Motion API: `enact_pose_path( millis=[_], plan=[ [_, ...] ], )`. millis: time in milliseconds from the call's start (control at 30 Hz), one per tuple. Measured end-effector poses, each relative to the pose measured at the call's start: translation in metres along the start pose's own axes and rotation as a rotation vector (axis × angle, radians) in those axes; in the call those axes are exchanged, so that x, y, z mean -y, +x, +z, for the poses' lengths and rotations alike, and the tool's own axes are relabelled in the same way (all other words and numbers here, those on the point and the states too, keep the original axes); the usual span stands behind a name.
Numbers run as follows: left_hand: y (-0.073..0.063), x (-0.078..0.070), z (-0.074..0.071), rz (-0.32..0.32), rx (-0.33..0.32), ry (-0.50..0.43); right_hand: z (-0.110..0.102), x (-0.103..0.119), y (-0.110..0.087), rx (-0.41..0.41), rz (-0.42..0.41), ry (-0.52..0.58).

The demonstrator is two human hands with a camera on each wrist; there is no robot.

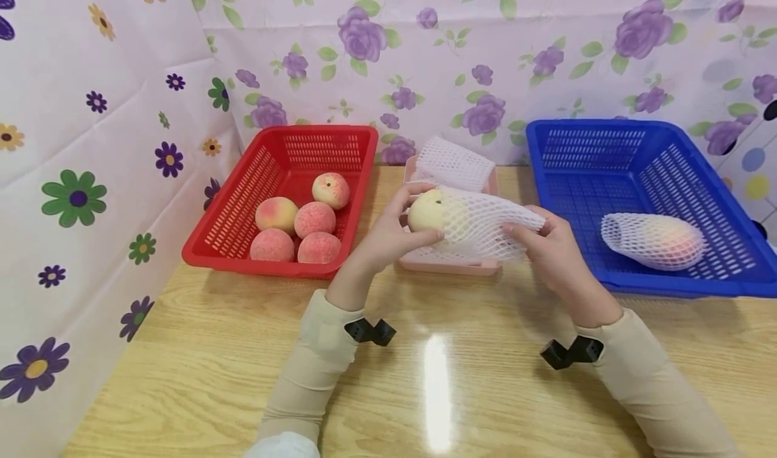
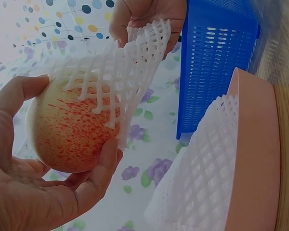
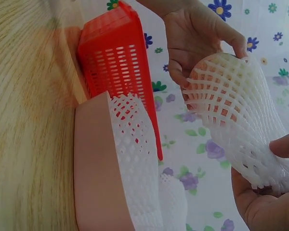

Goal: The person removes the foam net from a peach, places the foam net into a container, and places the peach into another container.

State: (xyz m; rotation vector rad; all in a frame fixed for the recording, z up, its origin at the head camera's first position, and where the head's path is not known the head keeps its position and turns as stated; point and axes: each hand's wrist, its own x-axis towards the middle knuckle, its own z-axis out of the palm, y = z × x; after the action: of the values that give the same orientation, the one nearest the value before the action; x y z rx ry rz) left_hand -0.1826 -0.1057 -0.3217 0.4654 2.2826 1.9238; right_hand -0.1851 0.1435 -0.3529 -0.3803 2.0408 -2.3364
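A pale yellow peach with red speckles point(image 2: 72, 130) is gripped by my left hand point(image 1: 391, 232), its thumb and fingers spread round the fruit. A white foam net sleeve point(image 1: 485, 225) covers part of the peach and stretches off to the right. My right hand point(image 1: 555, 252) pinches the sleeve's far end between thumb and fingers. In the right wrist view the net point(image 3: 231, 101) lies over much of the fruit, near the left fingertips. Both hands are above a pink tray point(image 1: 479, 269) that holds more white foam nets point(image 1: 452, 164).
At the left stands a red basket point(image 1: 224, 264) with several peaches point(image 1: 315, 220). On the right, a blue basket point(image 1: 583, 175) contains one peach in a foam net point(image 1: 655, 242). Flowered cloth point(image 1: 425, 60) hangs behind the wooden table point(image 1: 485, 390).
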Motion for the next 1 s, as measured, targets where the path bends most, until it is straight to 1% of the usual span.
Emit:
enact_pose_path(
  millis=[200,367,500,700,900,1000],
  plan=[
    [-0.004,0.000,0.001,0.022,-0.030,-0.032,-0.002,0.003,-0.004,0.018,-0.011,0.038],
    [-0.010,-0.006,0.000,0.043,-0.053,-0.045,-0.003,0.008,-0.005,0.023,-0.008,0.064],
    [-0.016,-0.010,-0.001,0.044,-0.066,-0.054,-0.001,0.011,-0.008,0.021,-0.025,0.090],
    [-0.023,-0.015,-0.008,0.053,-0.101,-0.017,0.005,0.012,-0.009,0.030,-0.035,0.085],
    [-0.031,-0.023,-0.017,0.021,-0.143,-0.009,0.011,0.019,-0.005,0.037,-0.053,0.092],
    [-0.035,-0.026,-0.021,0.031,-0.154,-0.004,0.013,0.024,-0.004,0.037,-0.058,0.093]
  ],
)
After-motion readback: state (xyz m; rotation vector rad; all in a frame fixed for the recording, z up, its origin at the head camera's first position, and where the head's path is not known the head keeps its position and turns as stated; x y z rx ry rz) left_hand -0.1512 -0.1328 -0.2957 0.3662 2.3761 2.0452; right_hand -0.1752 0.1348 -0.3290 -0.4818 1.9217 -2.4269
